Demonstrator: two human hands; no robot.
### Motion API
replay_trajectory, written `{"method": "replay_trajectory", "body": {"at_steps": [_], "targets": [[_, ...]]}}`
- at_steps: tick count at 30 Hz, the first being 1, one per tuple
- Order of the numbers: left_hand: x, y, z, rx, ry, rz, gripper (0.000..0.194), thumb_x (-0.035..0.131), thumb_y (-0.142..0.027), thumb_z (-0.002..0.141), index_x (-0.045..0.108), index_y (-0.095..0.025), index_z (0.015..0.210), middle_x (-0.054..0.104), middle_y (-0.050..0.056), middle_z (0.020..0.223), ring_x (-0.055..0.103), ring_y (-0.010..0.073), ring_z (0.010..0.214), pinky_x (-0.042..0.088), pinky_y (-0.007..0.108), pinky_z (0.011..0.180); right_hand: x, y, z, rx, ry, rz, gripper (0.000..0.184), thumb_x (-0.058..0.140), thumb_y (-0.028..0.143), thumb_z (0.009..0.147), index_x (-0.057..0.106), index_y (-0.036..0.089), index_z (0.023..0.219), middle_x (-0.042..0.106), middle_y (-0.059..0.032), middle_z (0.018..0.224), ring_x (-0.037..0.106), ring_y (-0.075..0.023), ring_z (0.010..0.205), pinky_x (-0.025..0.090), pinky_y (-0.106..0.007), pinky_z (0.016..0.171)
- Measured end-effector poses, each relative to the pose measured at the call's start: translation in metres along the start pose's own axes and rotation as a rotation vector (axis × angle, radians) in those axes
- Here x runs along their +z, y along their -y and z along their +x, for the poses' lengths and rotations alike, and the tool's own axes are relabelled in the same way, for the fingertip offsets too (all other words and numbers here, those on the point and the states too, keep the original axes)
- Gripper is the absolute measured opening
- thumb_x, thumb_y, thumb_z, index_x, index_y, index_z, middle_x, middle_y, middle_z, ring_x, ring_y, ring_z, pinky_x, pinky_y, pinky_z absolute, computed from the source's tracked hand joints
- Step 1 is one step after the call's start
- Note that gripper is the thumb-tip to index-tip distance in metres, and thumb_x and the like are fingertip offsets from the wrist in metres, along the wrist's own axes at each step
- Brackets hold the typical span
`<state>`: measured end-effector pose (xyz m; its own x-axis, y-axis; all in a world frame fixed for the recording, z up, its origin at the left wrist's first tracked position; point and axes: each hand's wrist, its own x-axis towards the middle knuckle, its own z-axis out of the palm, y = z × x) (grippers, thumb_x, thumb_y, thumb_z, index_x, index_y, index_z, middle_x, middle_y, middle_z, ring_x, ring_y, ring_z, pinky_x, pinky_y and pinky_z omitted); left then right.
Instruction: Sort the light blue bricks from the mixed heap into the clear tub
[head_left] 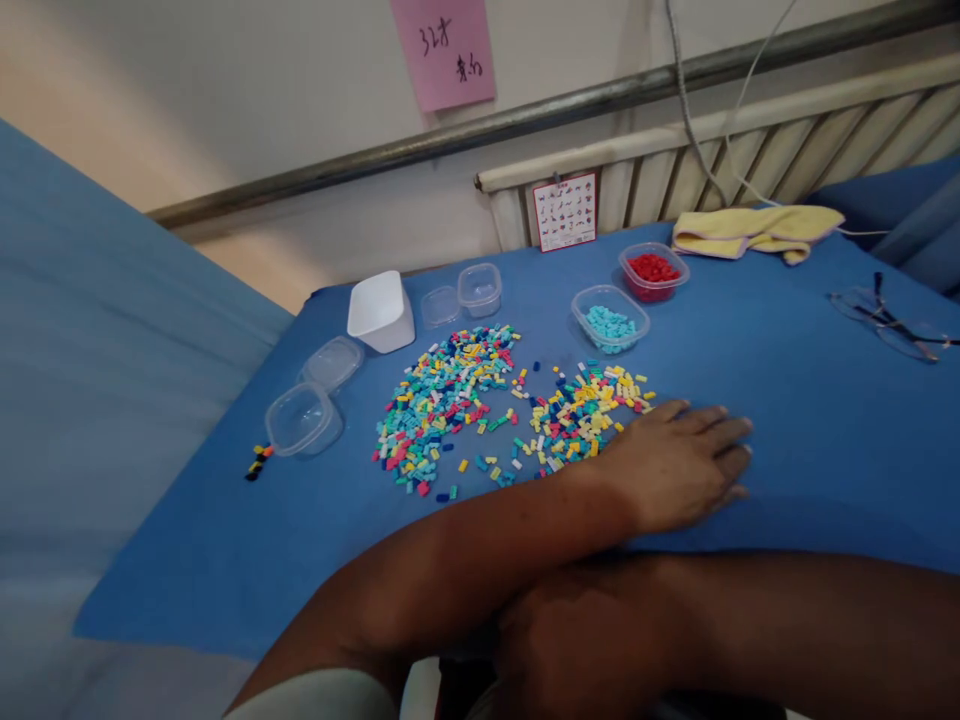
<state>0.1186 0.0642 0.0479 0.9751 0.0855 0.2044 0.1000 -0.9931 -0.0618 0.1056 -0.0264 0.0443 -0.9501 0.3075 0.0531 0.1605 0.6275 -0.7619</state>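
Observation:
My left hand (pixel 671 468) lies palm down on the blue tablecloth, fingers stretched out to the right, holding nothing I can see. Its forearm crosses in front of me. Just beyond the wrist is a pile of small, mostly yellow building bricks (pixel 585 405). Left of that spreads a larger pile of mixed turquoise, pink, white and yellow bricks (pixel 442 390), with loose ones between the two. My right hand (pixel 551 635) is in shadow close to my body, below the left forearm, and its fingers cannot be made out.
Behind the bricks stand tubs of turquoise pieces (pixel 611 328) and red pieces (pixel 652 270). A white bin (pixel 381 312), clear tubs (pixel 302 418) and a small assembled brick piece (pixel 259 461) are at left. A yellow cloth (pixel 757 232) and glasses (pixel 889 322) lie at right; a picture card (pixel 566 212) leans behind.

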Motion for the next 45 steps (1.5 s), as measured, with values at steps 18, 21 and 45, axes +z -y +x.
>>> {"method": "replay_trajectory", "body": {"at_steps": [18, 21, 45], "targets": [[-0.053, 0.044, -0.15, -0.644, -0.295, -0.337, 0.023, 0.058, -0.029, 0.112, 0.077, -0.021, 0.124, 0.075, 0.01, 0.14, 0.071, 0.0243, 0.132, 0.059, 0.05, 0.116, -0.016, 0.011, 0.004, -0.181, 0.098, -0.38, 0.036, 0.06, 0.052, 0.111, 0.081, 0.027, 0.096, 0.081, 0.0037, 0.089, 0.07, -0.0179, 0.077, 0.033, -0.035, 0.054], [-0.061, 0.051, -0.168, -0.734, -0.284, -0.308, 0.029, 0.056, -0.026, 0.112, 0.073, -0.021, 0.134, 0.073, 0.009, 0.143, 0.068, 0.0246, 0.136, 0.056, 0.052, 0.12, -0.008, 0.008, 0.004, -0.2, 0.017, -0.391, 0.045, 0.055, 0.057, 0.112, 0.079, 0.027, 0.089, 0.08, 0.0035, 0.082, 0.068, -0.0186, 0.073, 0.035, -0.036, 0.057], [-0.077, -0.037, -0.223, -1.21, -0.07, -0.125, 0.018, 0.061, -0.019, 0.107, 0.073, -0.016, 0.119, 0.071, 0.011, 0.117, 0.07, 0.0259, 0.11, 0.06, 0.043, 0.101, -0.002, 0.007, -0.009, -0.221, -0.054, -0.304, 0.045, 0.059, 0.057, 0.111, 0.079, 0.024, 0.089, 0.08, 0.0, 0.083, 0.069, -0.0207, 0.075, 0.039, -0.039, 0.065]]}}
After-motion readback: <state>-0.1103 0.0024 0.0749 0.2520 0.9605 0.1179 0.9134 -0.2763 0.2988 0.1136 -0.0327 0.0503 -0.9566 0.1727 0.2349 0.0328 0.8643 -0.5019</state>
